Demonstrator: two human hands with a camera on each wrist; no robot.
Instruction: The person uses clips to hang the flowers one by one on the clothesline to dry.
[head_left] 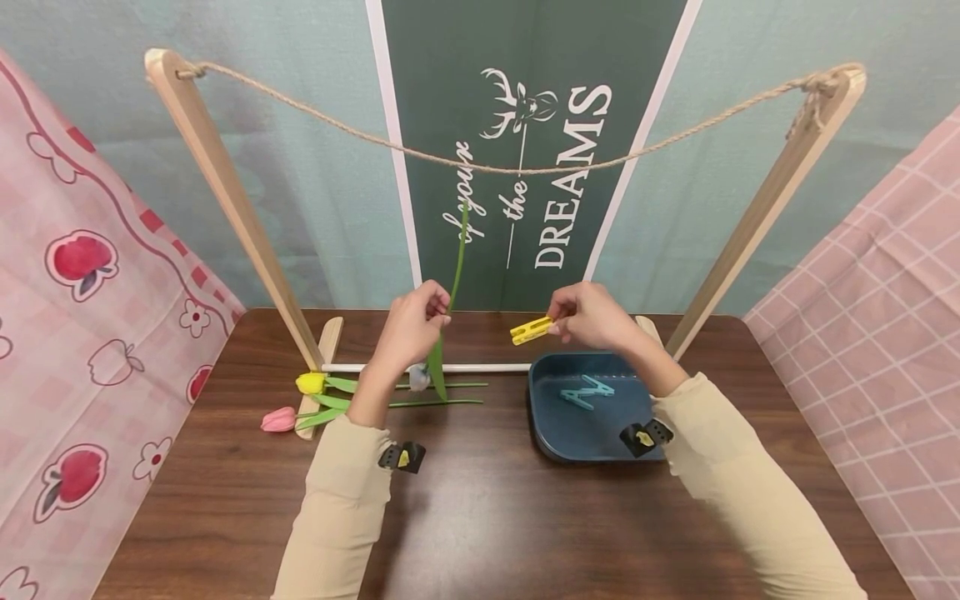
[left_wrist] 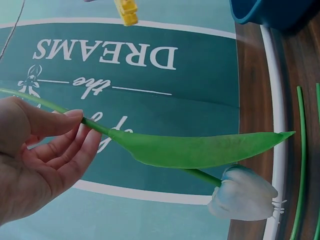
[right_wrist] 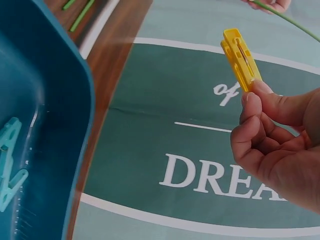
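Left hand (head_left: pixel 411 327) pinching inverted tulip (left_wrist: pixel 245 195), perhaps pale blue, by stem (head_left: pixel 457 275); right hand (head_left: pixel 588 315) pinching yellow clothespin (head_left: pixel 531 331)

In the head view, the left forearm (head_left: pixel 371 396) covers the middle of the yellow tulip (head_left: pixel 311 383) and pink tulip (head_left: pixel 279 419), the right forearm (head_left: pixel 656 367) covers a corner of the tub (head_left: pixel 551 421), and both sleeves (head_left: pixel 330 508) run off the bottom edge. The left wrist view crops the yellow peg (left_wrist: pixel 127 12) and held stem (left_wrist: pixel 97 127); in the right wrist view, lettering (right_wrist: pixel 215 176) passes behind the right hand (right_wrist: pixel 285 150), and the left edge cuts the tub and teal pegs (right_wrist: pixel 8 137)
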